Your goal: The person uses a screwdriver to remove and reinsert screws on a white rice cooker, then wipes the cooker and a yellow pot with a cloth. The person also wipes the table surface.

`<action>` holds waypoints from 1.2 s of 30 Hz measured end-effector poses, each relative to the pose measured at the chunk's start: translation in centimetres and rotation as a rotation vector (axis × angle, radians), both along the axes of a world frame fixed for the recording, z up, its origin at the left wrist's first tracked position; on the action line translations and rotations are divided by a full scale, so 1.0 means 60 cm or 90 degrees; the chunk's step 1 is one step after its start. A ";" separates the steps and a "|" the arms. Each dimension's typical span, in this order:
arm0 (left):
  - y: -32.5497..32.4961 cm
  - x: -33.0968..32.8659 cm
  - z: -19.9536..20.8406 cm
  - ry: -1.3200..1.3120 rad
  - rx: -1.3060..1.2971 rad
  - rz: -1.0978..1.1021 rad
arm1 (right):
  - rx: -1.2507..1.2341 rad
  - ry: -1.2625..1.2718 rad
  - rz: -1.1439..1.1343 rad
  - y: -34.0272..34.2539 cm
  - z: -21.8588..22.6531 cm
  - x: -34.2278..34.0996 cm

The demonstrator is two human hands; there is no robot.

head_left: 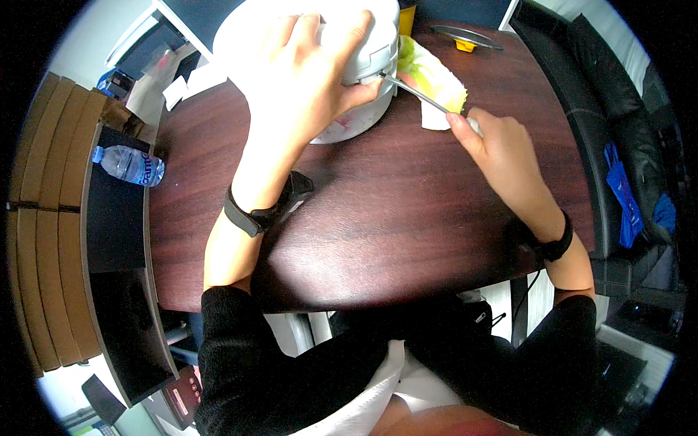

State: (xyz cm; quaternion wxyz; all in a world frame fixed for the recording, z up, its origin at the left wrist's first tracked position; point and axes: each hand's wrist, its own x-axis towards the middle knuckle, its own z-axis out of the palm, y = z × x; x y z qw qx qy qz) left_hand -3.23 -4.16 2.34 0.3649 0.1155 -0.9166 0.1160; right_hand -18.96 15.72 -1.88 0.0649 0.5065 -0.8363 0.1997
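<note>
A white rounded appliance (pixel 378 29) stands at the far side of the dark wooden table. My left hand (pixel 309 62) grips it from above, fingers spread over the top and thumb against its side near a small latch-like part. In my right hand (pixel 502 142) is a screwdriver (pixel 418 92) with a thin metal shaft; my fingers mostly hide its pale handle. Its tip touches the appliance's edge, close to my left thumb. Beneath the shaft lies a crumpled white and yellow-green cloth (pixel 443 78), right beside the appliance.
A round lid with a yellow knob (pixel 465 45) rests at the table's back right. A water bottle (pixel 131 166) lies on its side at the table's (pixel 349 225) left edge. Brown boxes (pixel 51 283) are stacked farther left. A black sofa (pixel 582 109) stands to the right.
</note>
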 end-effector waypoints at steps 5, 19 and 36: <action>-0.024 -0.013 -0.012 0.081 -0.145 0.004 | 0.006 -0.054 0.033 0.010 0.033 -0.013; -0.012 -0.017 -0.003 0.083 -0.171 -0.019 | 0.065 -0.600 0.071 0.008 -0.018 0.007; 0.006 -0.002 -0.001 0.004 0.037 -0.011 | 0.139 -1.280 0.100 0.009 -0.013 0.024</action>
